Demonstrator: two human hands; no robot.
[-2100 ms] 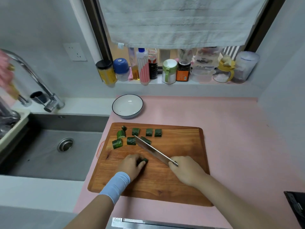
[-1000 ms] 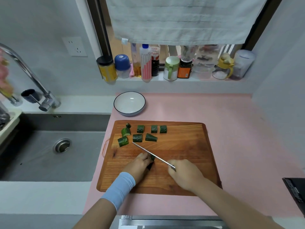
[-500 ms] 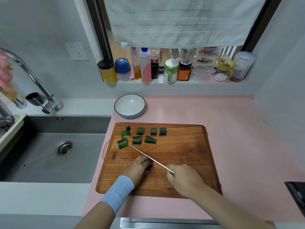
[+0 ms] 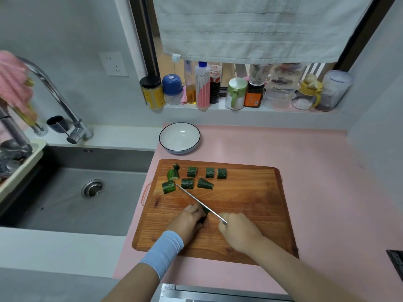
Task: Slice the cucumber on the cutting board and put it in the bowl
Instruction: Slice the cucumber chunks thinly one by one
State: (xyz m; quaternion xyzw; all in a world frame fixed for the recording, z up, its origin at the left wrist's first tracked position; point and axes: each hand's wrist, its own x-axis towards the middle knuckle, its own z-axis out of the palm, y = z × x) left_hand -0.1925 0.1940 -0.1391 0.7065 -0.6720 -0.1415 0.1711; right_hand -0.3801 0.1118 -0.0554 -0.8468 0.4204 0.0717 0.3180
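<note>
The remaining cucumber stub [image 4: 204,214] lay near the middle of the cutting board [image 4: 250,205], pinned under the curled left hand [image 4: 187,221]. The right hand [image 4: 238,231] was clenched round the knife [image 4: 196,200], its blade on the stub. Seven cut pieces [image 4: 192,178] sat at the far left. The bowl [image 4: 179,137] stood beyond the board.

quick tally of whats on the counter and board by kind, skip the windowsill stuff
cut cucumber pieces at the far edge of the cutting board: 8, counting the small end nub
cucumber piece under the left hand: 1
knife in the right hand: 1
cutting board: 1
bowl: 1
total: 12
</note>
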